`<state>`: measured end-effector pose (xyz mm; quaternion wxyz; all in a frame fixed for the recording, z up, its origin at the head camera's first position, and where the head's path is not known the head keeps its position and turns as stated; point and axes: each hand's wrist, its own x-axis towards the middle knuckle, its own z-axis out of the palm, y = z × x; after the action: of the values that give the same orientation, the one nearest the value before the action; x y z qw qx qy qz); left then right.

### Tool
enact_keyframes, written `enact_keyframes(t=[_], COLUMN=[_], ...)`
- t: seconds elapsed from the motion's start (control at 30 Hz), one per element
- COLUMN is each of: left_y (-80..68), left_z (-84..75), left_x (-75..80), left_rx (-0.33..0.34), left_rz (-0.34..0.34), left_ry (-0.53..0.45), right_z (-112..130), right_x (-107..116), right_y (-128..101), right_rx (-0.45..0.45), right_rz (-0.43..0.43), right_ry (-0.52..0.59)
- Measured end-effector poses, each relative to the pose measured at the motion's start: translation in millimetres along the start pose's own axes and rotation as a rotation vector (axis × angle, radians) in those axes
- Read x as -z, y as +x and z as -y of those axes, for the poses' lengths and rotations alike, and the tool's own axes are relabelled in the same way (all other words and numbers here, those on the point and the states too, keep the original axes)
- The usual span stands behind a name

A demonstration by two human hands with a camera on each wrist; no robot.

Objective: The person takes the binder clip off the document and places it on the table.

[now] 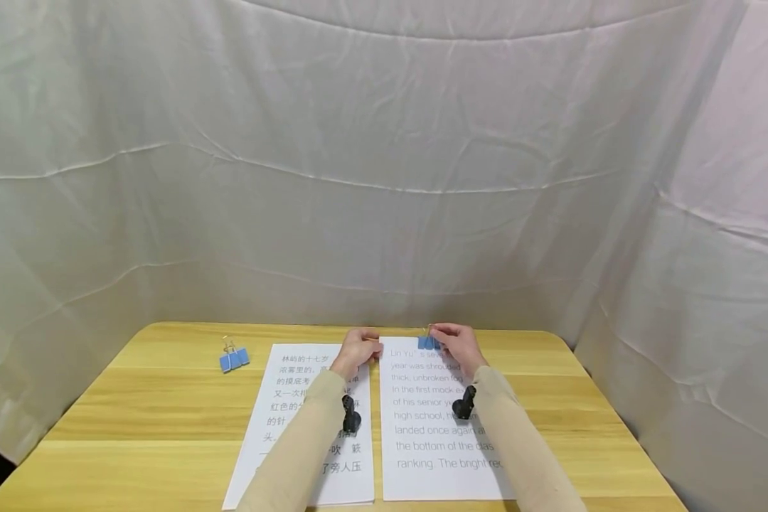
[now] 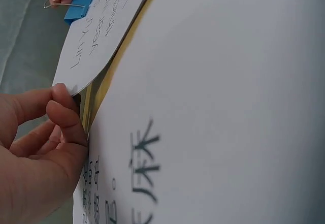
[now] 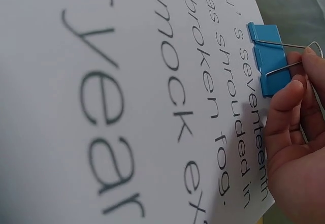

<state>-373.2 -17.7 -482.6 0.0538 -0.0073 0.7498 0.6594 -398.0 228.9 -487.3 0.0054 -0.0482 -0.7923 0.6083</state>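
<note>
White cloth hangs wrinkled behind and to both sides of a wooden table (image 1: 134, 419). Two printed stacks of paper lie side by side on the light wood, close to each other with a narrow strip of table between.

The left sheet (image 1: 281, 427) carries Chinese characters in black. The right sheet (image 1: 435, 441) carries English text in a thin grey face; "high school" and "ranking" can be read.

A blue binder clip (image 3: 267, 56) sits on the far edge of the English sheet, its wire handles standing out past the paper edge. The right hand (image 1: 459, 346) pinches those wire handles between thumb and fingers; the right wrist view shows the thumb pad against one handle and a fingertip on the other. Whether the clip mouth is fully closed on the paper cannot be told.

The left hand (image 1: 356, 351) rests at the far left corner of the English sheet, in the gap between the two stacks. The left wrist view shows thumb and forefinger curled, pinching that corner, which is lifted slightly off the table.

A second pair of blue clips (image 1: 233, 358) lies on bare wood well to the left of the Chinese sheet, untouched.

Both forearms wear beige sleeves (image 1: 307, 441), each with a small black device at the wrist.
</note>
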Motion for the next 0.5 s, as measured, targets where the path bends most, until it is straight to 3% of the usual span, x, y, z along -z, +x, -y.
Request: enact_keyframes(t=[0.5], left_y=[1.7], left_z=[-0.2], left_x=[-0.8], left_rx=[0.022], left_rz=[-0.009], left_ry=[0.009], right_z=[-1.5], right_x=[0.7], right_y=[2.6], right_rx=[0.028], right_rz=[0.013], right_ry=[0.037])
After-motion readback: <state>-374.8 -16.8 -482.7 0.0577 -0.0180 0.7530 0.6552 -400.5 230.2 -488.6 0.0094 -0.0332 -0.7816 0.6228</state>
